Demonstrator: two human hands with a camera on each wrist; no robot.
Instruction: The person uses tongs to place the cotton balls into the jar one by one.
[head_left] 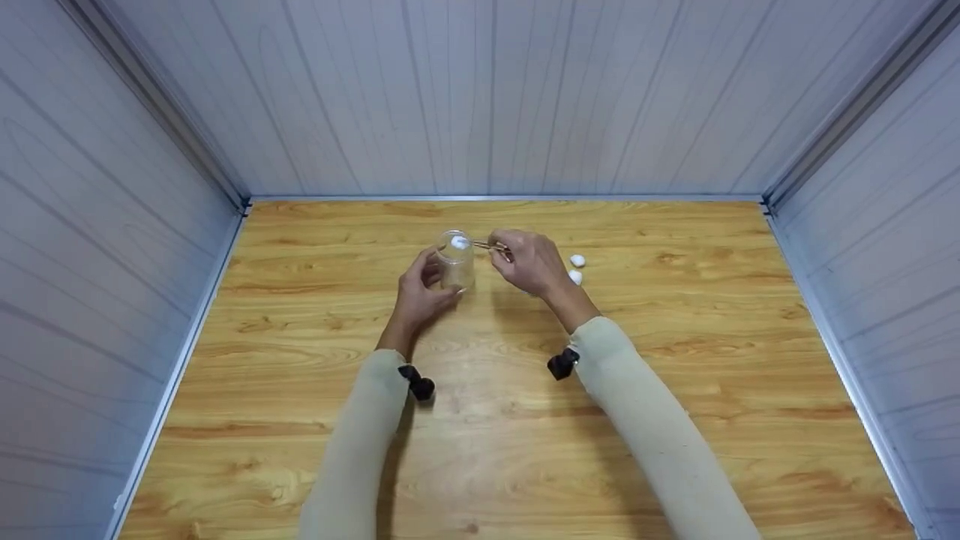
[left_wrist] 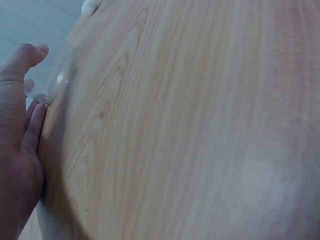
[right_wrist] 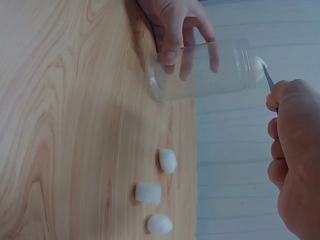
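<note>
1. Jar (right_wrist: 202, 70): clear, smooth and round, with a ribbed neck at its open mouth; it stands upright on the table (head_left: 675, 420), near the far middle.
2. Left hand (head_left: 418, 292) grips the jar, thumb on one side and fingers curled round the other; their tips show through the clear wall in the right wrist view.
3. Right hand (head_left: 529, 262) is clenched round thin metal tweezers (head_left: 489, 246), which reach to the jar's mouth.
4. Cotton ball (right_wrist: 258, 64), white and fluffy, sits pinched in the tweezer tips right at the rim of the jar.
5. Three more cotton balls (right_wrist: 150, 193) lie close together on the wood, just beside the right hand; they are soft, roundish lumps. The head view shows only two, the hand covering the rest.
6. Table is smooth pale wood with a wavy grain, walled in by grey ribbed panels (head_left: 487, 97).
7. Hard to make out: the left wrist view is blurred, showing only the palm (left_wrist: 15, 145), a faint edge of the jar and wood. The tweezers are mostly hidden inside the right fist. Beige sleeves (head_left: 652, 435) cover both forearms, each with a small black mount at the wrist.
</note>
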